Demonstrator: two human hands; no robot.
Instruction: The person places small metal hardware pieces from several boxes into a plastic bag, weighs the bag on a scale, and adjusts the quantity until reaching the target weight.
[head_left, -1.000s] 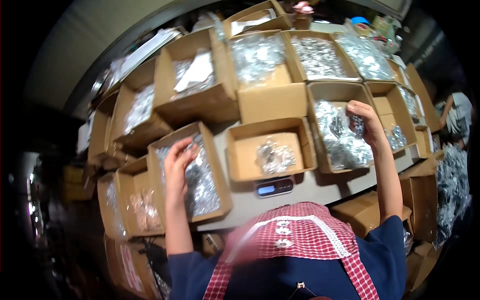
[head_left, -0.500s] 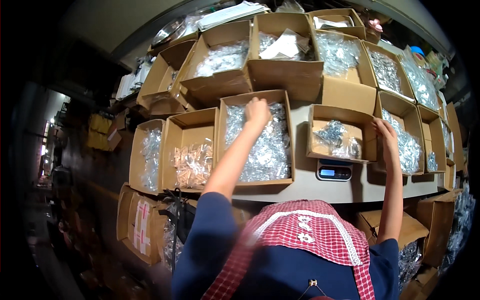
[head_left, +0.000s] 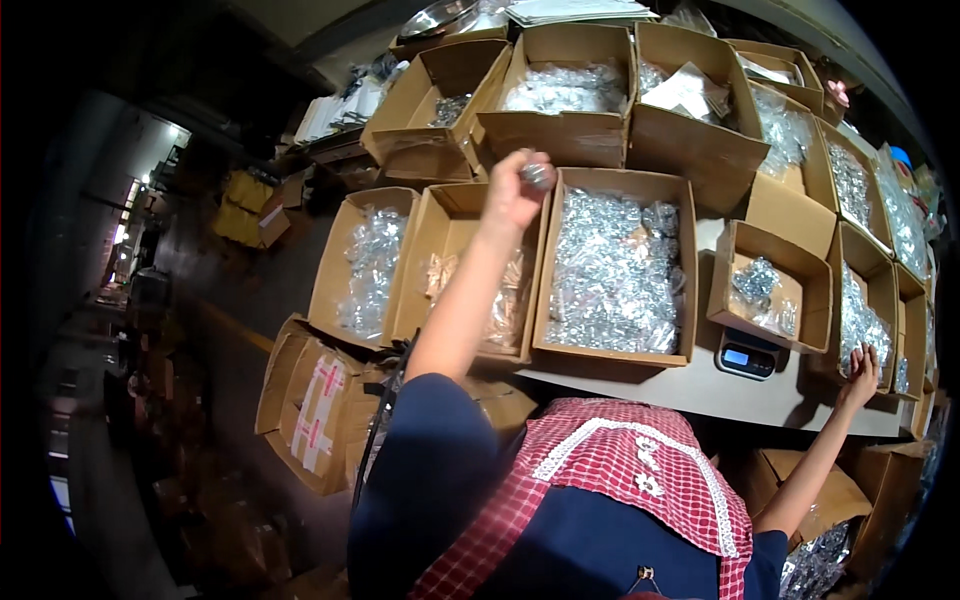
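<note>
My left hand [head_left: 514,190] is raised over the divide between two boxes, its fingers closed round a small clear packet of silvery metal parts [head_left: 537,177]. Beside it stands a large cardboard box [head_left: 686,230] full of similar bagged metal pieces [head_left: 615,270]. My right hand [head_left: 862,372] is at the front edge of a right-hand box [head_left: 850,238] that holds bagged hardware [head_left: 858,310]; its fingers are apart and I see nothing in them. Between my hands, a smaller cardboard box [head_left: 770,238] with a few packets [head_left: 757,280] rests on a digital scale [head_left: 746,357].
Left of the large box are a box of bagged wooden dowels [head_left: 505,300] and one of clear packets [head_left: 372,270]. More open boxes line the back, one with white papers [head_left: 690,92]. A taped carton [head_left: 318,405] sits below the table's left end.
My left hand has come up out of the large box with a packet, moving leftward. My right hand has left the small box's side for the box farther right. The view has shifted.
</note>
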